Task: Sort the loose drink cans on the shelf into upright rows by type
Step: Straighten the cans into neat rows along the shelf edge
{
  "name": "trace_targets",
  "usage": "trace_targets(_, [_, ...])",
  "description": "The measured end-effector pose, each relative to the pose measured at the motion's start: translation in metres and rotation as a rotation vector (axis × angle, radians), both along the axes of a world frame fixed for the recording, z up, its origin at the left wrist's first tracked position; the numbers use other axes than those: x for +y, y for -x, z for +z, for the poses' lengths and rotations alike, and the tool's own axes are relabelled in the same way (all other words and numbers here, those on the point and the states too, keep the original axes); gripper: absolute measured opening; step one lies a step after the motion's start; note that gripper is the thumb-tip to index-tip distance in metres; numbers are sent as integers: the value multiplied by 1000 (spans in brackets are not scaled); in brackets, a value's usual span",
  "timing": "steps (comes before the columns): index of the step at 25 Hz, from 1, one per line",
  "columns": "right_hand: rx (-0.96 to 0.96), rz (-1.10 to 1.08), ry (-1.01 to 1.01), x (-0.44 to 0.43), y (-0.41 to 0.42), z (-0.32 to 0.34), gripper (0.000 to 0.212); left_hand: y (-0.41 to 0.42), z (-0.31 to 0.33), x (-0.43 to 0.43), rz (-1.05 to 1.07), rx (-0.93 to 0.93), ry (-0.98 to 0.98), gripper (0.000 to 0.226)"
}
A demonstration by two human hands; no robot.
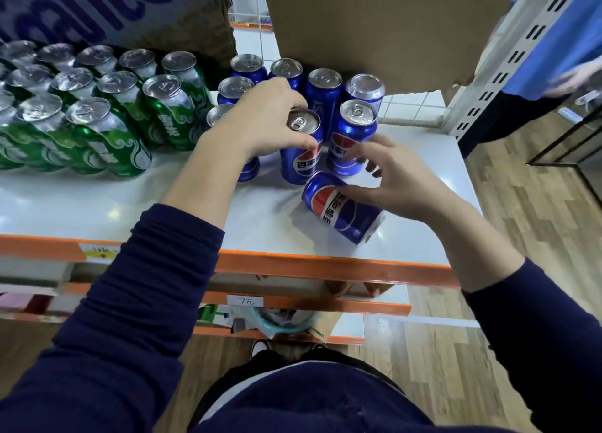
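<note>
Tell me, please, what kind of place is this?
Probably a small shop: a steel shelf with an orange edge, a handwritten price tag below it, and rows of green cans and blue cans.

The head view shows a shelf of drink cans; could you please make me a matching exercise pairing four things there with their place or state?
Things:
1. green cans
2. blue can nearest the camera
3. blue can under the left hand
4. cardboard box

Places or states:
A. upright and gripped
B. upright rows at the left
C. brown, at the back right, above the blue cans
D. lying on its side

Pairs: 1-B, 2-D, 3-A, 4-C
</note>
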State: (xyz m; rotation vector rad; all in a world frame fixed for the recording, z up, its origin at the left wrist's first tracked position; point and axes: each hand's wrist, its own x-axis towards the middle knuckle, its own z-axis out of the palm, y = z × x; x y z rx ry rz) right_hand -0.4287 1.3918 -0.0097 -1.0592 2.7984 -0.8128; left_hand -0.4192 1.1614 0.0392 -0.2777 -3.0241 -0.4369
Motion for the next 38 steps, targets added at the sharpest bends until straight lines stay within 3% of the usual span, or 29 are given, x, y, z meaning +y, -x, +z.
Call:
trace_targets(4, [-251, -7, -101, -12, -12, -11, 64, 4, -1, -4, -21, -4, -11, 59])
trace_targets(10, [-369, 18, -72, -25, -19, -20, 68, 13, -1, -19, -79, 0, -40, 59])
trace_targets(14, [-269, 34, -84, -31, -21, -19, 65, 27, 8, -33, -56, 43, -58, 56])
trace_targets(20, [-196, 19, 141, -29, -16, -6, 70, 53, 8, -46, -44, -33, -3, 52])
trace_targets(28, [-335, 40, 304, -17, -9, -3, 64, 57, 2, -55, -84, -30, -12, 53])
trace_targets(34, [-335, 71, 249, -14, -6, 1, 66, 53, -2, -55, -46, 56, 5, 54])
trace_targets(38, [-257, 94, 41, -13, -3, 12, 62, 51, -5, -55, -43, 57, 18, 55])
